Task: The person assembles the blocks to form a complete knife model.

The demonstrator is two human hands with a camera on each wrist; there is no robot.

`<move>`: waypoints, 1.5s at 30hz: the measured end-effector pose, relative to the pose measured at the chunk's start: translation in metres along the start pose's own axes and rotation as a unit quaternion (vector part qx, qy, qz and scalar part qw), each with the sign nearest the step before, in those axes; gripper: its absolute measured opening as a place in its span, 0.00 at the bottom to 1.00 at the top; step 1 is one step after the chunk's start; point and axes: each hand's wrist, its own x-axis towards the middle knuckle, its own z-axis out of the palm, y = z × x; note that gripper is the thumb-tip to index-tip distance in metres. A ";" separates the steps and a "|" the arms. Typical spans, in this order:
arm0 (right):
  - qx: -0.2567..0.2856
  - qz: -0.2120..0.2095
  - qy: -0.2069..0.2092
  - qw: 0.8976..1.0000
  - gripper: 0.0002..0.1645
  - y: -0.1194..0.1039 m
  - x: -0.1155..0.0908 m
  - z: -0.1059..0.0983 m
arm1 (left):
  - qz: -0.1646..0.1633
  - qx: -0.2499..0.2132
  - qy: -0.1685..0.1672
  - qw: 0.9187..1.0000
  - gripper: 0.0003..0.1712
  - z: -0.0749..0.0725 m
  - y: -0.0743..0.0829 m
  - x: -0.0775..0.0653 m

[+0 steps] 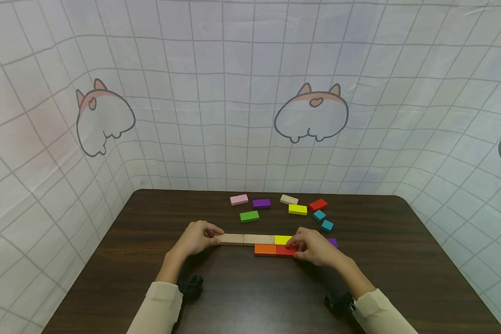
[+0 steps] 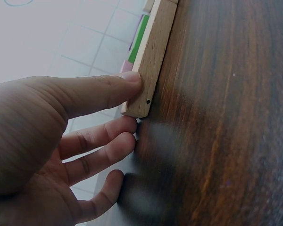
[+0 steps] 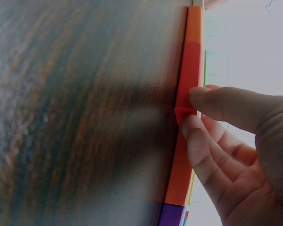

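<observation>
Two pinches used, probably so nothing slides.
Plain wooden bar [image 1: 232, 239]'s held by left hand [image 1: 196, 237], red rectangular block [image 1: 283, 251] by right hand [image 1: 316, 247].

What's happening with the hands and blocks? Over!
Left hand holding end of leftmost wooden block. Right hand pinching nearer red block. Nothing seen in the way; loose blocks lie farther back.
</observation>
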 end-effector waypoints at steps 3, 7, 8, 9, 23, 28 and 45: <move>-0.002 -0.002 -0.001 1.000 0.14 0.000 0.001 0.000 | 0.000 0.000 0.000 1.000 0.11 -0.001 0.000 0.000; -0.003 -0.007 0.001 1.000 0.14 0.000 0.002 0.000 | -0.001 0.000 0.001 1.000 0.11 -0.002 0.000 0.000; -0.002 -0.005 0.001 1.000 0.14 -0.001 0.002 0.000 | -0.001 -0.001 0.001 1.000 0.11 -0.002 0.000 0.000; -0.002 -0.006 0.000 1.000 0.14 -0.001 0.002 0.000 | -0.002 -0.001 0.001 1.000 0.11 -0.002 0.000 0.000; 0.045 0.040 0.081 0.995 0.16 0.032 0.012 -0.038 | -0.006 -0.002 0.001 1.000 0.11 -0.003 0.001 0.000; 0.050 0.092 0.130 0.986 0.21 0.068 0.019 -0.054 | -0.003 -0.005 0.000 1.000 0.11 -0.002 0.001 0.001; 0.112 0.155 0.089 0.977 0.34 0.129 0.029 -0.068 | -0.004 0.001 0.002 1.000 0.10 0.000 -0.002 0.001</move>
